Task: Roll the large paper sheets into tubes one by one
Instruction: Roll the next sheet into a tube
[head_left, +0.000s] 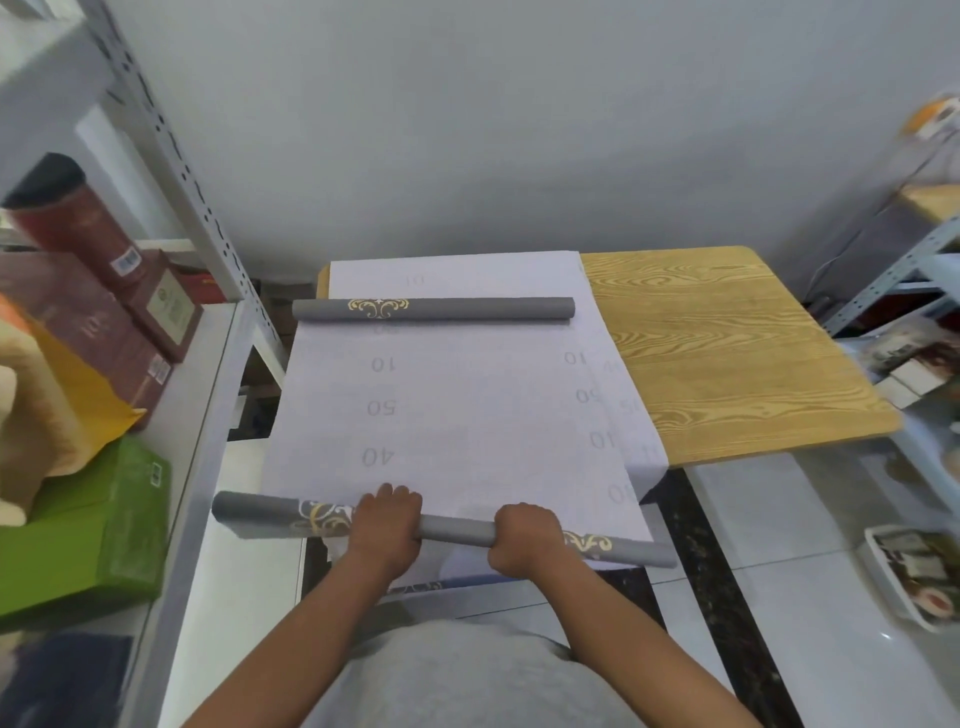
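A large white paper sheet (457, 410) with faint printed numbers lies flat across the left part of a wooden table (727, 364). Its near edge is rolled into a grey tube with gold ornament (457, 531) that juts past the table's front edge. My left hand (387, 525) grips this tube left of its middle, fingers curled over the top. My right hand (524, 540) grips it to the right. A second grey rolled tube (467, 308) lies crosswise on the sheet's far end. Another white sheet (631, 415) peeks out underneath on the right.
A white metal shelf (208, 415) stands at the left with a green box (104, 530), brown boxes (104, 322) and a red canister (67, 223). At the right are a grey rack (914, 270), packets and a white tray (914, 577) on the tiled floor.
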